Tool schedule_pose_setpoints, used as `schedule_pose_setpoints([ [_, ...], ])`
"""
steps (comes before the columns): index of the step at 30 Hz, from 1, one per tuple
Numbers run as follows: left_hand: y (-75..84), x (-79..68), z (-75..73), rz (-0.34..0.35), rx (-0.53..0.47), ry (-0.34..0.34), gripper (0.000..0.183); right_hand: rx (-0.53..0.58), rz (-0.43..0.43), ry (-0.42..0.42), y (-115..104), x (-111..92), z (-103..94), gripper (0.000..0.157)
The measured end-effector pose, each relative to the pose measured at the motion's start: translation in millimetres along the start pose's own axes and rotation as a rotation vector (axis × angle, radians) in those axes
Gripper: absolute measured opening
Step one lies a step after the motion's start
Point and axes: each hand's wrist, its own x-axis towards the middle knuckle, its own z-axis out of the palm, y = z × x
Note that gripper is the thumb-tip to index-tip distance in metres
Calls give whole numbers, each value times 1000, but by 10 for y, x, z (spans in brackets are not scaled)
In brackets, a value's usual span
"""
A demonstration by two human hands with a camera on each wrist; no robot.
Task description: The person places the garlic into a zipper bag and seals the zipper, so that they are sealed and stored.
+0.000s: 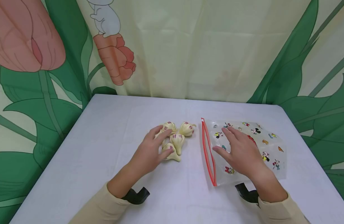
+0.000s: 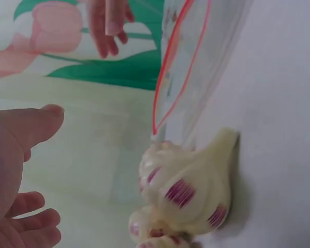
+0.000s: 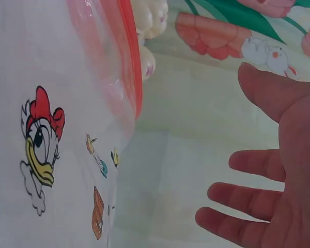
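Several garlic bulbs, cream with purple patches, lie clustered near the table's middle. Over the cluster's left side hovers my left hand, thumb and fingers spread and holding nothing; it hides part of the bulbs in the head view. One garlic bulb shows large in the left wrist view, its stem pointing up. To the right lies a clear zip bag with cartoon prints and a red zip edge facing the garlic, its mouth slightly parted. My right hand is above the bag, fingers apart and empty.
A white cloth covers the table. Behind it hangs a curtain printed with tulips, leaves and a rabbit on a carrot. Black straps sit at both wrists, below beige sleeves.
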Motion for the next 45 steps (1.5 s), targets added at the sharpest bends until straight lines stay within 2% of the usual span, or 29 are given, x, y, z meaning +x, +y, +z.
schedule_pose_setpoints([
  [3,53,3,146,55,-75,3,60,13,-22,8,-3,6,25,74],
  [6,106,31,285,72,-153,-11,56,28,-44,19,1,17,63,67],
  [13,224,148,527,-4,-301,-134,51,70,-50,7,-11,57,153,61],
  [19,272,224,701,-44,-470,-164,46,93,-46,-31,-48,88,186,54],
  [24,316,268,808,-142,-580,-185,45,101,-52,-72,-57,119,217,51],
  [28,342,289,883,-194,-612,-192,45,121,-41,-127,-70,156,251,53],
  [34,365,293,935,-230,-623,-204,45,153,-7,-216,-95,204,310,52],
  [45,362,323,941,-259,-619,-217,45,189,31,-248,-62,253,371,51],
])
